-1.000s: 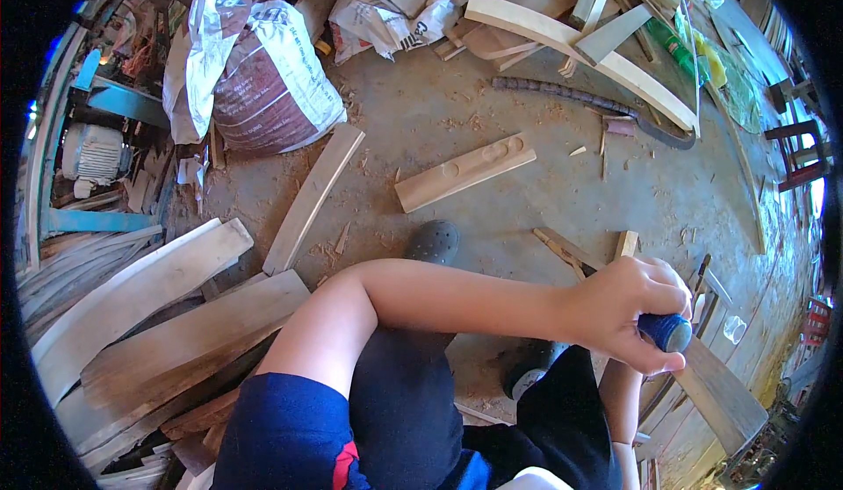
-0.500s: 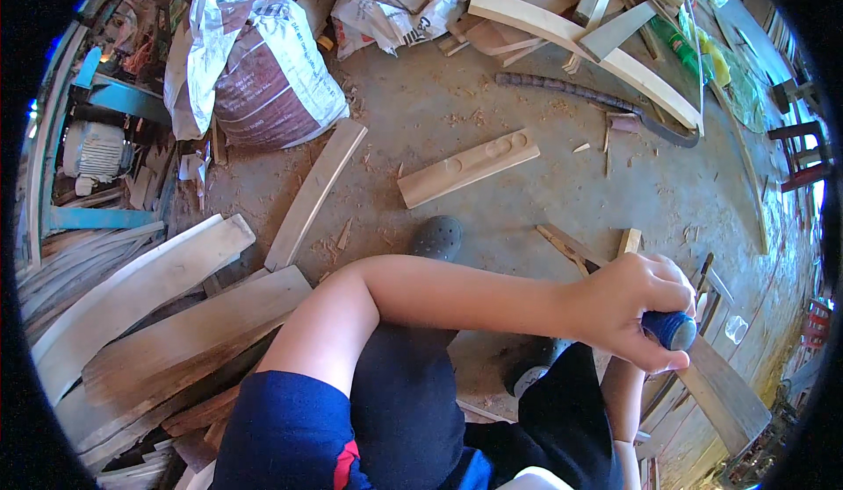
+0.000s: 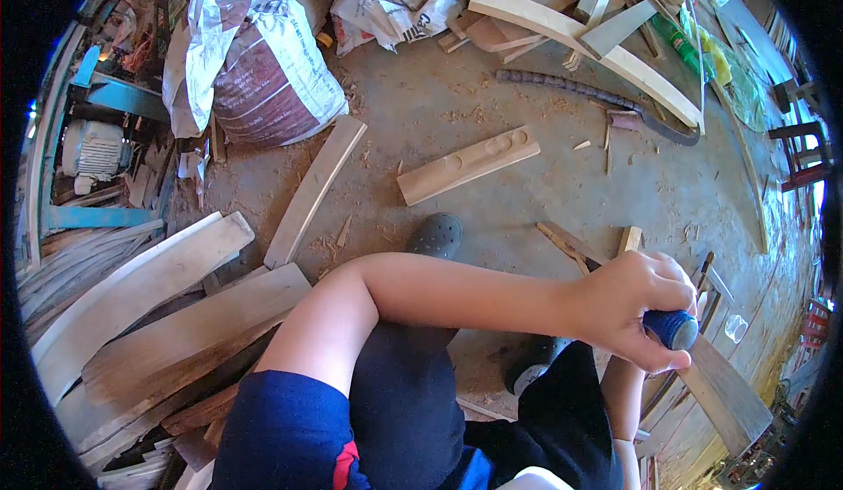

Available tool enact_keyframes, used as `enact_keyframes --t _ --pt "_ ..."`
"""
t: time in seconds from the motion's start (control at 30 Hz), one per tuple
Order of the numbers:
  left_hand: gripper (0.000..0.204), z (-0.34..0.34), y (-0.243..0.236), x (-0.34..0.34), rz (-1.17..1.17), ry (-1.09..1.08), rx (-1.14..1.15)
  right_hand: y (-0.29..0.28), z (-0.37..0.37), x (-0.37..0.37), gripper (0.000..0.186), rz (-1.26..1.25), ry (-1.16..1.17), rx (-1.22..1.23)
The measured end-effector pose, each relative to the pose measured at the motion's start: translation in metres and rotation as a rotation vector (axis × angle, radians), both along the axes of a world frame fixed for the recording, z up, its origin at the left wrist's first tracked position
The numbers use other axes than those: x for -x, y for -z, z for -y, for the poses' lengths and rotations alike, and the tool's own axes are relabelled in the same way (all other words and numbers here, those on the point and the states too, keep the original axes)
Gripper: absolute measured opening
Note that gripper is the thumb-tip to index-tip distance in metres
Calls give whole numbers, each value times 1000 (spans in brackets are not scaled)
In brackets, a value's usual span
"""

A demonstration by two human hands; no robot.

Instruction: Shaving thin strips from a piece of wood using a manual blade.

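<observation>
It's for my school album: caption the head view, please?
Left hand gripping a blue cylinder by a board, wood pieces strewn over the floor.

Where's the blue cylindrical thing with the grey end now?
The blue cylinder is right of centre in the head view, gripped in the left hand, by a flat brown wooden board.

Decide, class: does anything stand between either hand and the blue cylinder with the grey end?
Nothing visible stands between the left hand and the blue cylinder: the hand is wrapped around it. The right forearm passes out of sight behind the left hand, so whether anything blocks the right hand cannot be told.
</observation>
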State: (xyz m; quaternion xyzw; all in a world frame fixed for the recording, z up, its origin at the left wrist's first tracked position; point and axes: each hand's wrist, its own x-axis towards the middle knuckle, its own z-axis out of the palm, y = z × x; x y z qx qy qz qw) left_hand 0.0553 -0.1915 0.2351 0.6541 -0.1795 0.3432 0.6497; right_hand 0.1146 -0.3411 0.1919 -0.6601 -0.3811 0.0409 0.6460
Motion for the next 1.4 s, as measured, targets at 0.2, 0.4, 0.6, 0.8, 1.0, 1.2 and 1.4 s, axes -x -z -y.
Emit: enact_keyframes --t 0.2,0.4,0.6,0.8,1.0,1.2,1.4 --pt "48 -2 -3 1 -5 4 15 0 -5 -1 72 11 -3 -7" --pt "38 -23 1 0 66 87 28 1 -19 -6 72 38 -6 -35" --pt "31 -36 5 19 -261 159 249 2 -34 -6 73 179 -42 -112" --pt "24 -37 -15 34 -367 258 383 -10 -47 -2 73 115 -200 -225" --pt "18 -35 -16 29 -254 193 292 -17 -57 8 74 129 -289 -284" --pt "16 -35 -19 30 -190 161 313 -26 -54 8 76 167 -276 -191" --pt "17 -42 -24 29 -108 34 61 -27 -53 8 75 233 -280 -171"
